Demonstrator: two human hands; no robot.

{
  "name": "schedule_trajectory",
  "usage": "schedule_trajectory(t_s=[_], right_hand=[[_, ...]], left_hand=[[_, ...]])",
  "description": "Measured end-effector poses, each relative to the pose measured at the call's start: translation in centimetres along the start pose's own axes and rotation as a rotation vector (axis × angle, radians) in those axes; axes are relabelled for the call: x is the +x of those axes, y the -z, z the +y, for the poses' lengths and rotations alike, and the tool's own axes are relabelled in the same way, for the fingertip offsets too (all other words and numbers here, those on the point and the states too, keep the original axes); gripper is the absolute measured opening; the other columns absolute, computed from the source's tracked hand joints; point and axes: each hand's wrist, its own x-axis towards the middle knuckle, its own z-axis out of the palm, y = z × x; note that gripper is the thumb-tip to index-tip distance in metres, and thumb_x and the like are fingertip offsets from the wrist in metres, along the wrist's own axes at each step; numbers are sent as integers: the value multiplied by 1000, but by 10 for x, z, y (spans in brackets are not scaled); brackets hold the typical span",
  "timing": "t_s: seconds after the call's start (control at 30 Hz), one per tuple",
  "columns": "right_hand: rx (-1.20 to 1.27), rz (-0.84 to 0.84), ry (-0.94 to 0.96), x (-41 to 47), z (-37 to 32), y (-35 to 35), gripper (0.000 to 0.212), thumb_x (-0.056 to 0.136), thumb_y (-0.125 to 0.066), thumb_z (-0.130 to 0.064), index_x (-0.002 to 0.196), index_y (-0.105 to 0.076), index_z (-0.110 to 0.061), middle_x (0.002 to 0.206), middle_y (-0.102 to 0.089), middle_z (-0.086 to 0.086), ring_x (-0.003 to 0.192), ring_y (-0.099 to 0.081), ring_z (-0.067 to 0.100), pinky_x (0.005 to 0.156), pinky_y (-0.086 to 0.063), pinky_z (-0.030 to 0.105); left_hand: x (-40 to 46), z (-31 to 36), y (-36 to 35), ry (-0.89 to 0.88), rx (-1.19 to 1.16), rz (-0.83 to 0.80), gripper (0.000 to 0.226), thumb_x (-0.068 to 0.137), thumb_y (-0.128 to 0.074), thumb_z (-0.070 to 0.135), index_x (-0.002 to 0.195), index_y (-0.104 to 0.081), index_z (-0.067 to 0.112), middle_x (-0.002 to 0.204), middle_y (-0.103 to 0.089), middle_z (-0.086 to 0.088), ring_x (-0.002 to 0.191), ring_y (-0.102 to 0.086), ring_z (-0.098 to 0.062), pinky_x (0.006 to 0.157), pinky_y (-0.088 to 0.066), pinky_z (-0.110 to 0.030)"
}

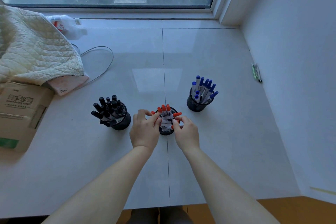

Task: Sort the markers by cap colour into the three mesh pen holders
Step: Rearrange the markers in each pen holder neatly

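Both hands cover much of the middle mesh holder (165, 132), so only its lower wall and part of its rim show. The left hand (144, 130) pinches a red-capped marker (156, 116) between its fingers (158, 121). The right hand (187, 133) curls its fingers (176, 123) among the red caps, but whether they grip one I cannot tell. The red markers (166, 110) splay outward, white barrels half hidden. On the pale table (127, 82), the black-capped markers (108, 109) fill the left holder (123, 121) and the blue-capped markers (204, 87) fill the right holder (197, 105).
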Motion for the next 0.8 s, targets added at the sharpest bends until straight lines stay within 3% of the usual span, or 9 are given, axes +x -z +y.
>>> schedule_trajectory(t_s=[0.2, 0.3, 0.4, 0.5, 0.57, 0.63, 0.7, 0.8], right_hand=[[26, -31, -28, 4, -2, 1, 24, 92, -49, -24, 111, -60, -15, 113, -61, 5, 105, -55, 20, 90, -46, 34], [50, -46, -41, 5, -2, 2, 23, 91, -50, -25, 110, -60, -16, 113, -62, 4, 105, -56, 20, 91, -46, 36], [69, -50, -42, 5, -1, 5, 23, 89, -53, -28, 109, -61, -19, 113, -62, 0, 97, -57, 16, 87, -47, 33], [96, -63, -26, 5, 4, 10, 22, 88, -56, -33, 106, -60, -23, 110, -62, -4, 78, -58, 10, 74, -44, 26], [108, -67, -33, 6, 8, 14, 21, 88, -55, -37, 103, -60, -23, 109, -63, -4, 74, -57, 7, 70, -43, 26], [112, -43, -48, 7, 12, 20, 23, 90, -52, -38, 101, -60, -21, 107, -63, -4, 77, -55, 7, 72, -42, 26], [111, -1, -57, 11, 16, 28, 23, 91, -49, -36, 103, -60, -19, 105, -63, -3, 79, -54, 7, 73, -41, 26], [67, 82, -51, 18, 22, 43, 23, 91, -50, -30, 108, -59, -18, 103, -64, -2, 80, -55, 10, 73, -46, 29]], left_hand=[[5, -2, -3, 30, 53, -115, 27, 93, -47, 40, 114, -63, 36, 119, -46, 3, 106, -45, -19, 64, -49, -34], [3, -4, -2, 42, -32, -156, 32, 93, -48, 38, 124, -54, 38, 124, -42, 3, 103, -48, -15, 68, -50, -34], [-10, -3, -3, 73, -210, -85, 49, 87, -60, 32, 132, -41, 31, 123, -37, 1, 92, -52, -11, 65, -49, -31], [-18, 1, -9, 366, -463, -67, 52, 84, -64, 29, 125, -34, 21, 119, -46, -2, 84, -58, -13, 69, -48, -32], [-16, 6, -13, 647, -627, -187, 48, 87, -59, 32, 124, -31, 18, 106, -62, -8, 82, -64, -19, 74, -53, -37], [-15, 13, -17, 838, -813, -280, 48, 91, -53, 31, 130, -29, 17, 88, -68, -9, 76, -67, -18, 68, -55, -33], [-13, 18, -19, 893, -914, -328, 50, 94, -47, 28, 139, -27, 19, 83, -68, -6, 70, -68, -13, 59, -52, -26], [-9, 25, -21, 919, -951, -354, 40, 97, -40, 24, 136, -34, 26, 96, -70, -5, 67, -69, -8, 58, -50, -24]])
